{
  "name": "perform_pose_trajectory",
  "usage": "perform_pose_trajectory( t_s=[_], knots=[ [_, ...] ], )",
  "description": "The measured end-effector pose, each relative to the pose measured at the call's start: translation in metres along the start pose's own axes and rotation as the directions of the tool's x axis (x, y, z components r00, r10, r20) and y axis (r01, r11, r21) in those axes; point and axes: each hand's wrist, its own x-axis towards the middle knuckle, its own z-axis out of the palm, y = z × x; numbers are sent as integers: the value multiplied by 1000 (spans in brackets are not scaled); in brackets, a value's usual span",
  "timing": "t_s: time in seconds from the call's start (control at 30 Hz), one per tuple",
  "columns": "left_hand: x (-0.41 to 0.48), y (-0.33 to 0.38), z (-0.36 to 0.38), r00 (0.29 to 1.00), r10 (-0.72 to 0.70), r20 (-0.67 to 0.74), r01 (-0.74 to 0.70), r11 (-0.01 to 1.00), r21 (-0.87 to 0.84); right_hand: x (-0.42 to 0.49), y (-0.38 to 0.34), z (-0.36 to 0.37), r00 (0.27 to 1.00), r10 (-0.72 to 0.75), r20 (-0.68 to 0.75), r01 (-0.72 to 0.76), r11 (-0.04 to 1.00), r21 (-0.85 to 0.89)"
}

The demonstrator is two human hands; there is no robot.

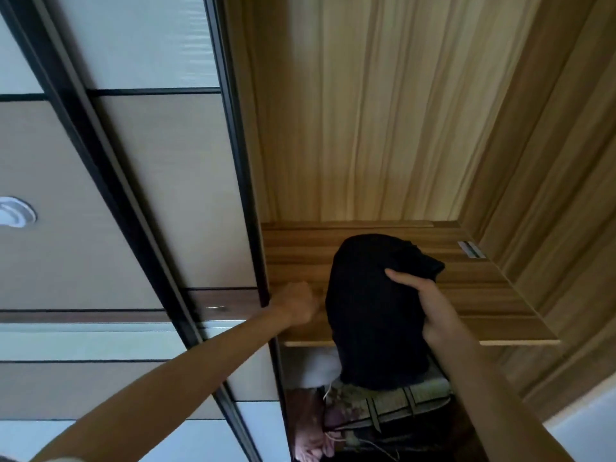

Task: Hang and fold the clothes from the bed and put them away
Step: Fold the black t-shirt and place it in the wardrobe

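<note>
A folded black garment lies partly on a wooden wardrobe shelf, its near end hanging past the shelf's front edge. My right hand grips its right side, thumb on top of the cloth. My left hand is curled at the garment's left edge, against the shelf by the sliding door frame; whether it holds the cloth is hidden.
The sliding wardrobe door with dark frames fills the left. Below the shelf sits a stack of folded clothes, floral and striped, with pink fabric beside it. Wooden walls close in the shelf at the back and right.
</note>
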Motion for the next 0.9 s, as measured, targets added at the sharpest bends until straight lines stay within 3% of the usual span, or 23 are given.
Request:
perform_pose_trajectory(
  t_s=[0.03, 0.07, 0.13, 0.2, 0.33, 0.4, 0.47, 0.53, 0.6, 0.7, 0.83, 0.9],
  knots=[
    [2, -8, -2, 996, -20, 92, 52, 934, -352, 5, 0, 4, 1000, 8, 14, -8, 1000, 16],
    [5, -17, -2, 991, -30, 132, 102, 810, -578, 10, -1, 10, 999, 14, 33, -16, 999, 33],
    [14, -34, -5, 990, -107, 96, 142, 637, -758, 21, -2, 21, 998, 22, 64, -25, 998, 57],
    [22, -51, -11, 978, -211, 0, 116, 536, -836, 36, -3, 32, 996, 33, 88, -39, 997, 72],
    [45, -71, -12, 933, -358, -29, 124, 396, -910, 75, 4, 54, 986, 108, 131, -118, 990, 76],
    [56, -72, -5, 944, -330, 21, 137, 332, -933, 96, 11, 66, 971, 149, 186, -164, 984, 70],
    [66, -70, 4, 956, -285, 70, 125, 180, -976, 116, 20, 80, 954, 194, 229, -210, 977, 48],
    [69, -80, 2, 950, -313, 3, 47, 134, -990, 136, 30, 95, 936, 247, 250, -260, 966, 19],
    [66, -96, -8, 932, -363, -14, 43, 150, -988, 156, 42, 108, 918, 285, 274, -300, 954, 13],
    [49, -120, -21, 955, -296, 21, 82, 198, -977, 178, 65, 124, 883, 304, 359, -328, 944, 9],
    [36, -129, -22, 951, -305, -57, 125, 545, -829, 219, 105, 134, 872, 327, 365, -298, 945, -135],
    [45, -140, -16, 887, -415, -202, 162, 690, -705, 236, 129, 131, 881, 372, 293, -283, 910, -303]
  ],
)
